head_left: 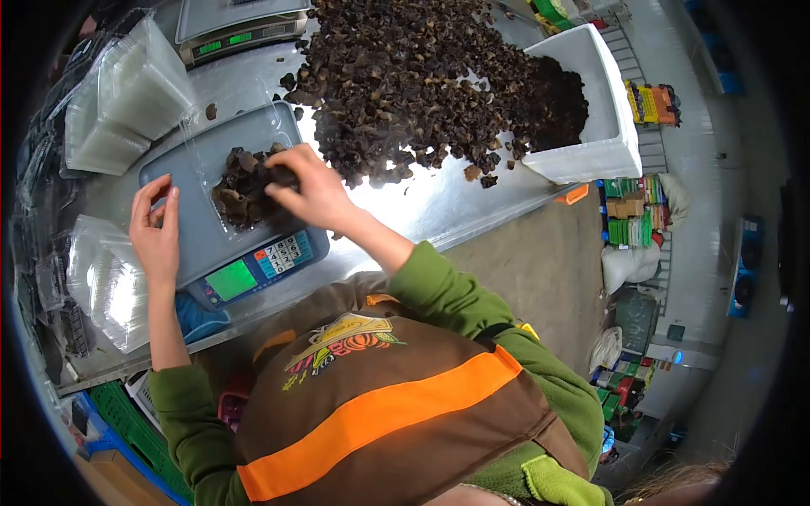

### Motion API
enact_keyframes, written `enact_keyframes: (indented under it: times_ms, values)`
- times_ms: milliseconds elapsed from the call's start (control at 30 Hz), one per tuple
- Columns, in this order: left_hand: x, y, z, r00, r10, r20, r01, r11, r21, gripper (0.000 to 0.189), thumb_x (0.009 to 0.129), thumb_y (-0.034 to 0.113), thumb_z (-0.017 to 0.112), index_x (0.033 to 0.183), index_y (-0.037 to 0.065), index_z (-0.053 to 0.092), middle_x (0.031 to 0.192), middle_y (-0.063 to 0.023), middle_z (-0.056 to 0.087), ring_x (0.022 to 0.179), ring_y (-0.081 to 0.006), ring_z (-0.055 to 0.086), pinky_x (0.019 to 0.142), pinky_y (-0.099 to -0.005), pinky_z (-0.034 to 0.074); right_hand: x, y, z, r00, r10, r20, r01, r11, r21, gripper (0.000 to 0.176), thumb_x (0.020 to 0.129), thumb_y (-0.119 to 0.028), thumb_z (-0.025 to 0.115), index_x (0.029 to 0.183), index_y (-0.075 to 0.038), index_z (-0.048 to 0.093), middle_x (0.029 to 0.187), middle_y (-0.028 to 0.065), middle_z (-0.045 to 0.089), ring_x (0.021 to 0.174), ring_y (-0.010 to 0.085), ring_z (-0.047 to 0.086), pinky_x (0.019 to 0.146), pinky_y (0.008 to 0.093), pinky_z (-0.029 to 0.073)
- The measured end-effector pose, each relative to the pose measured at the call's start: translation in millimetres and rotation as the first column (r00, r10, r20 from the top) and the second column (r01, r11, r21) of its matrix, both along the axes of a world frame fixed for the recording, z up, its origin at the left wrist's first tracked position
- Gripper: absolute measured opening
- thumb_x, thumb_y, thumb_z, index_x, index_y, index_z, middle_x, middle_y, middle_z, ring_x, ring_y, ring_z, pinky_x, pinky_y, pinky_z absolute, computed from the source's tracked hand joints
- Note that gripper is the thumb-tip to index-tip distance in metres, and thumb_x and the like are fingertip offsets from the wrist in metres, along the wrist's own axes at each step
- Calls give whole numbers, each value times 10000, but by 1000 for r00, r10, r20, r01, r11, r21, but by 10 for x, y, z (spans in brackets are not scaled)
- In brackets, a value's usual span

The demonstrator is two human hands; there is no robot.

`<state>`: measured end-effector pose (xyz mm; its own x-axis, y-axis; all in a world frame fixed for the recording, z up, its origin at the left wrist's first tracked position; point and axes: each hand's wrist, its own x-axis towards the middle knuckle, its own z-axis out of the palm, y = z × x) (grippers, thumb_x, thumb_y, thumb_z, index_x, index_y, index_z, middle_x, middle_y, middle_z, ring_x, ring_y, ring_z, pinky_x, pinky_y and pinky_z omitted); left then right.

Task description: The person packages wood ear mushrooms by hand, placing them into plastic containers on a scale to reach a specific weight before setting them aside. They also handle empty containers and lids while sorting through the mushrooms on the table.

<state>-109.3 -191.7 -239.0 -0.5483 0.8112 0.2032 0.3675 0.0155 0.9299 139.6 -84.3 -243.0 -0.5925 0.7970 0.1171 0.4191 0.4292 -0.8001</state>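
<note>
A digital scale [181, 240] with a grey platform, lit green display and keypad stands in front of me. On it lies a clear plastic tray [205, 179] holding dark wood ear mushrooms [240, 202]. My right hand [316, 187] is over the tray's right side, thumb and fingers closed around dark mushroom pieces. My left hand [158, 232] is at the platform's left edge, fingers bent and apart, with nothing seen in it. A large heap of wood ear mushrooms [396, 93] spreads over the metal table [422, 202] beyond.
A white foam box [620, 110] lies tipped at the heap's right end. Stacked clear plastic trays [143, 80] and another stack [110, 270] stand at left. A second scale [240, 38] is at the back. Blue cloth [202, 319] lies by the near edge.
</note>
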Motion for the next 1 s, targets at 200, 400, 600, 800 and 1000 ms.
enact_keyframes:
  times_ms: [200,400,600,800,1000]
  values:
    - [-27,-81,-20,1000,-18,14,17,999,48,193,917,55,628,1093,-23,634,1105,-76,605,994,-129,603,801,-243,509,-66,72,61,992,28,123,-50,983,177,611,753,-359,786,1264,-109,561,1234,163,511,1115,351,567,875,417,516]
    - [-312,-379,-340,989,88,116,-79,994,-78,218,925,85,633,1112,-28,633,1117,-74,609,991,-120,596,839,-233,495,380,347,3,961,-274,-36,240,893,-381,386,826,-194,730,1153,-19,620,1078,133,619,765,177,668,624,295,546]
    - [-250,-417,-341,954,127,272,-94,987,-130,304,922,104,645,1187,-35,593,1168,-111,605,1018,-133,586,870,-241,483,320,881,-362,942,-301,-145,232,902,-363,361,849,-151,694,1154,21,605,974,86,671,808,135,646,706,274,524]
    - [123,-198,-101,985,174,-6,-172,970,-173,685,802,282,785,1347,18,467,1338,-162,464,1202,-227,501,977,-359,441,-229,1417,-494,962,-265,-63,254,955,-152,470,767,-247,749,1147,0,625,1016,149,672,915,246,662,820,346,520]
    - [771,155,-7,926,9,-379,-92,975,-201,1176,552,416,908,1473,80,258,1468,-237,267,1357,-393,290,1108,-496,277,-745,1621,-679,950,-222,218,234,972,-33,580,751,-387,731,1192,-29,616,1107,197,646,1089,348,591,974,411,459]
